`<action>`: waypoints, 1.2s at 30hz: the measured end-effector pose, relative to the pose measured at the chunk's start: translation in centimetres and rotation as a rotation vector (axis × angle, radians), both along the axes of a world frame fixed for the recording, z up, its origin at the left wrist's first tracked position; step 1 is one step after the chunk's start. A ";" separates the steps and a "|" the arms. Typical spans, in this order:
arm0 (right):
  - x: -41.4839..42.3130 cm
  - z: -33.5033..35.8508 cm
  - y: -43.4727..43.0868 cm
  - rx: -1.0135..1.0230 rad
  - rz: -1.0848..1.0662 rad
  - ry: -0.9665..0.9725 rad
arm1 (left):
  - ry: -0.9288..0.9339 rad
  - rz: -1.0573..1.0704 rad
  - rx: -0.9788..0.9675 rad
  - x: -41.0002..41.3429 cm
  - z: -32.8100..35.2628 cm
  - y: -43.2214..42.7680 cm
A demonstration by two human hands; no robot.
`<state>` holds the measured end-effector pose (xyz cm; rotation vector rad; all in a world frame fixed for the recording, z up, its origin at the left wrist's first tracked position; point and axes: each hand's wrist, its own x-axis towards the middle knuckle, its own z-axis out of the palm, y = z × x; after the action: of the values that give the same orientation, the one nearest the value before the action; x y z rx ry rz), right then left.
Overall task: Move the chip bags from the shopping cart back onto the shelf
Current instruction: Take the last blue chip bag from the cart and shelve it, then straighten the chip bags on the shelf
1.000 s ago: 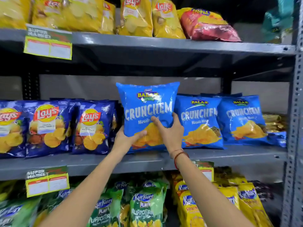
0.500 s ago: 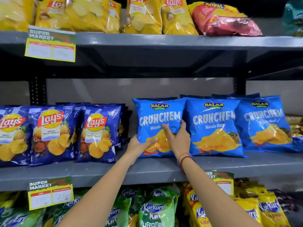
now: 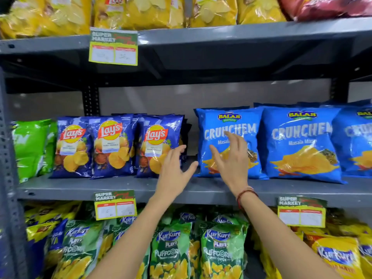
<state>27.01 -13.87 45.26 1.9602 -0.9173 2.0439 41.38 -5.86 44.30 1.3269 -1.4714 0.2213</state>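
A light blue Crunchem chip bag (image 3: 227, 121) stands upright on the grey middle shelf (image 3: 120, 187), leftmost of a row of the same bags (image 3: 300, 141). My right hand (image 3: 231, 160) hovers just in front of it, fingers spread, holding nothing. My left hand (image 3: 175, 170) is open too, a little left of the bag, in front of the gap between it and the dark blue Lay's bags (image 3: 157, 146). The shopping cart is out of view.
Yellow chip bags (image 3: 153, 11) fill the top shelf. Green Kurkure Puffcorn bags (image 3: 171, 250) and yellow bags (image 3: 338, 256) pack the bottom shelf. A green bag (image 3: 32, 148) sits at the far left of the middle shelf. Price tags (image 3: 113, 47) hang from the shelf edges.
Both hands held the Crunchem bag and set it on the middle shelf; now they have let go and drawn back, open. The view has shifted left and closer.
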 end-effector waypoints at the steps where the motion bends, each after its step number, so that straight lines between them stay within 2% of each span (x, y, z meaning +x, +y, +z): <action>1: 1.0 0.0 0.8 0.075 0.113 0.026 | -0.060 0.049 -0.037 1.2 -0.1 1.0; 3: 3.2 0.4 2.1 0.284 0.345 0.051 | -0.138 0.172 -0.092 3.7 -0.4 2.9; 5: 5.3 1.1 3.0 0.486 0.484 0.086 | -0.172 0.275 -0.087 6.1 -1.0 4.3; 9: 8.9 1.1 3.6 0.703 0.622 0.217 | -0.247 0.433 0.102 9.9 -2.6 5.5; 13: 11.6 -0.1 2.4 0.756 0.555 0.233 | -0.277 0.456 0.249 11.6 -4.1 5.8; 25: 13.8 -0.2 0.3 0.657 0.503 0.199 | -0.317 0.510 0.080 12.4 -5.1 4.9; 36: 12.5 -0.4 1.1 0.882 0.593 0.207 | -0.325 0.517 0.054 12.3 -5.2 4.8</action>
<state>39.54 -12.75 44.81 3.1457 -1.4949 1.7436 53.71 -1.07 39.10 1.7624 -1.3737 0.7661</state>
